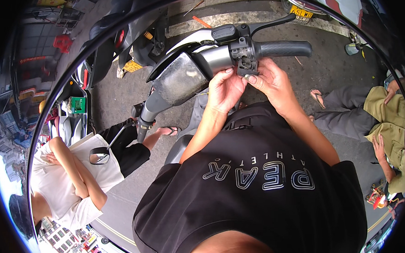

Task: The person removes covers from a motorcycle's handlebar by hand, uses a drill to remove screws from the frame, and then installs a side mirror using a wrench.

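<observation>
A scooter's handlebar is in front of me, with a ribbed black grip (285, 48) on its right end and a brake lever (275, 23) beyond it. Just inside the grip, a black switch housing (247, 64) is opened up, its inner parts exposed. My right hand (276, 84) pinches the lower edge of that housing between thumb and fingers. Close beside it, my left hand (225, 91) has its fingers curled in under the housing, thumb raised. What those left fingers hold is hidden. A black brake fluid reservoir (224, 33) sits above on the bar.
A worn dark front panel (177, 80) and a round mirror (99, 156) extend leftward. A person in a white shirt (73, 179) stands left, arms crossed; another in khaki (388, 112) is at right. Parked scooters (129, 33) and an orange-handled tool (201, 22) lie beyond.
</observation>
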A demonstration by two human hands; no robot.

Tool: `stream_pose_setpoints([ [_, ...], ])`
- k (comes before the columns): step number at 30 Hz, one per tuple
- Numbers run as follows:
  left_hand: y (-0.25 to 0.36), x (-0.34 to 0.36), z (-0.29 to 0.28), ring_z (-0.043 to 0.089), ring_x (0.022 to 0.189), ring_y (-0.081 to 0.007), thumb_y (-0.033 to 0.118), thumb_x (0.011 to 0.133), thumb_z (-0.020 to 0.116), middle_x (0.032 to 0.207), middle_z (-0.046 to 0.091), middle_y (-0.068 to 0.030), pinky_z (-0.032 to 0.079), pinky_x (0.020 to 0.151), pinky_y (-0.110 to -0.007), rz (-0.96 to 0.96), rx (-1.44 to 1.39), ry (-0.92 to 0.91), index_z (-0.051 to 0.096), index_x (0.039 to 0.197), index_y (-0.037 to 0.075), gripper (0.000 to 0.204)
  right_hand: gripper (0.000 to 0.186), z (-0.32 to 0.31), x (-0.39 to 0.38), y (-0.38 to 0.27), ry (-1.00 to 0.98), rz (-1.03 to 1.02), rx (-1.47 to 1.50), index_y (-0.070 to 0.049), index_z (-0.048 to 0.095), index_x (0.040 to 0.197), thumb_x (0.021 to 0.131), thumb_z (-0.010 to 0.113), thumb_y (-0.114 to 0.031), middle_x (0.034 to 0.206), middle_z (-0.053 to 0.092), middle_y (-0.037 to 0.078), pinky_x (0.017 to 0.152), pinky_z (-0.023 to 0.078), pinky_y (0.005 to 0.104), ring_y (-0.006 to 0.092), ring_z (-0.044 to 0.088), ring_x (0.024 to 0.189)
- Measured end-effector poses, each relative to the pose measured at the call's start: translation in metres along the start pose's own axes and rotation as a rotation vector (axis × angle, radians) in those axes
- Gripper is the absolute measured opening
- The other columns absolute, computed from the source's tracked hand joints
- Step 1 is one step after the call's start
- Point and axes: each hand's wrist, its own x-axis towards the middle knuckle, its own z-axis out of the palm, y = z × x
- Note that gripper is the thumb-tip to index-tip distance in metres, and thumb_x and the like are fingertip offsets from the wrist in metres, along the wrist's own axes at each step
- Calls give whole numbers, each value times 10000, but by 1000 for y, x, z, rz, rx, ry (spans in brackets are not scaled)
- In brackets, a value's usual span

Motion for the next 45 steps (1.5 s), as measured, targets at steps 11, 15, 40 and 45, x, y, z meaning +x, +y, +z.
stream_pose_setpoints([
  [11, 1, -1, 5, 553, 1149, -252, 32, 817, 605, 1205, 616, -98, 430, 1003, -415, -20, -72, 44, 589, 1210, 56, 394, 527, -1, 1, 2, 2, -25, -7, 22, 458, 1318, 872, 712, -99, 1145, 620, 117, 942, 469, 316, 177, 601, 1072],
  [15, 1, -1, 10, 559, 1092, -229, 27, 813, 606, 1158, 626, -88, 430, 996, -401, -29, -77, 81, 610, 1171, 56, 359, 492, -1, 0, 2, 21, 15, 44, 17, 488, 1302, 887, 702, -138, 1158, 618, 109, 960, 443, 316, 166, 586, 1070],
  [40, 6, 0, 8, 578, 1019, -207, 66, 815, 593, 1131, 642, -89, 441, 891, -348, -108, -17, -26, 599, 1168, 17, 357, 380, -8, 3, 0, -59, 94, 181, 7, 520, 1231, 973, 584, -265, 1137, 625, 107, 945, 485, 356, 199, 620, 1023],
  [45, 7, 1, 4, 587, 1013, -218, 47, 815, 580, 1123, 641, -103, 454, 879, -346, -133, -44, -25, 590, 1161, 8, 349, 378, -4, 1, 11, -52, 56, 199, 8, 518, 1232, 973, 584, -259, 1137, 625, 111, 941, 489, 360, 201, 623, 1023],
])
